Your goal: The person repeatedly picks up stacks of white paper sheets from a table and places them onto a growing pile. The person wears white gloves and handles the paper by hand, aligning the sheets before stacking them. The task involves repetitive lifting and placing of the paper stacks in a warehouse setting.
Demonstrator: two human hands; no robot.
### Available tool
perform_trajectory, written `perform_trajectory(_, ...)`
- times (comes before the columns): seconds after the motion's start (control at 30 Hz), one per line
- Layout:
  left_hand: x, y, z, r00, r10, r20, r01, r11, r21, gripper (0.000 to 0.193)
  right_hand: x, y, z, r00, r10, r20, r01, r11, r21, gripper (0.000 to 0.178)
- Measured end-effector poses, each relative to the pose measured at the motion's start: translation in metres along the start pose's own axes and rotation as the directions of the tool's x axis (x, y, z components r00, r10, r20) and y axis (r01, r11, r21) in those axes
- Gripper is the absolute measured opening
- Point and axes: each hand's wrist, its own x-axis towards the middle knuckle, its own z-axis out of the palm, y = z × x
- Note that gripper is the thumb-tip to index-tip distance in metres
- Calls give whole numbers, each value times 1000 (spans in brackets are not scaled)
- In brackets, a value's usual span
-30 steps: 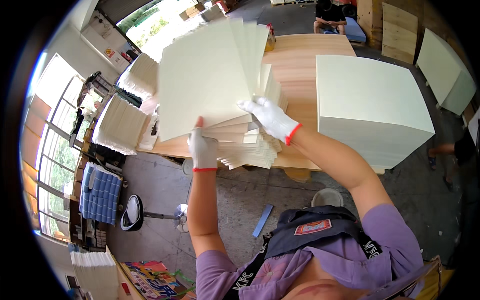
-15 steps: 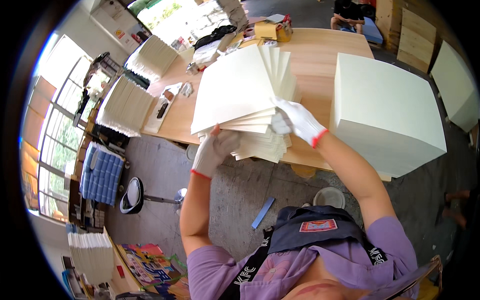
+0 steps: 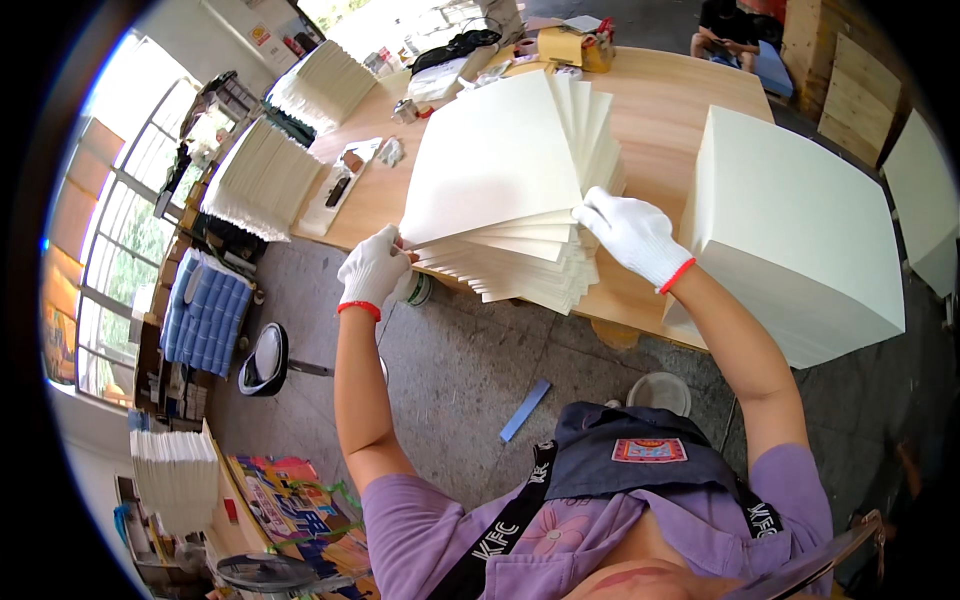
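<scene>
A fanned stack of large off-white sheets (image 3: 495,165) lies on the wooden table (image 3: 655,95), its layers turned at differing angles. My left hand (image 3: 372,266), in a white knit glove with a red cuff, is closed on the near left corner of the top sheet; bare fingertips show there. At the near right corner of that same sheet, my gloved right hand (image 3: 632,236) pinches the edge with thumb and fingers. The sheet lies nearly flat over the others, whose near edges fan out below it.
A tall block of squared white sheets (image 3: 800,200) stands at the table's right. Rough-edged stacks (image 3: 262,180) sit at the left, near a white tray (image 3: 340,190). Tape and boxes (image 3: 580,48) lie at the back. A stool (image 3: 265,358) and blue strip (image 3: 525,410) are on the floor.
My left hand has moved left and turned over, from the stack's near edge to the sheet's left corner. My right hand stays by the right corner, its fingers now closed there.
</scene>
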Motion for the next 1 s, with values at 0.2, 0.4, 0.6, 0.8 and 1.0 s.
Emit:
perform_trajectory(0.2, -12, 9, -18, 989, 54, -135, -44, 996, 81, 17, -51, 9, -20, 997, -54, 58, 49, 996, 80, 46)
perform_trajectory(0.4, -40, 144, -19, 650, 558, -516, -756, 549, -357, 28, -173, 32, -85, 954, 100, 283, -212, 892, 399, 36)
perform_trajectory(0.6, -82, 312, -43, 97, 822, -561, -979, -23, -202, 28, -261, 121, -165, 620, 211, -756, -142, 977, 157, 29)
perform_trajectory(0.8, -90, 470, -21, -73, 924, -375, -981, -134, -138, 25, -300, 182, -193, 366, 535, -761, -658, 727, 195, 61)
perform_trajectory(1.0, -96, 528, -2, 64, 993, -101, -913, 17, -407, 23, -286, 181, -195, 530, 422, -736, -712, 692, -116, 55)
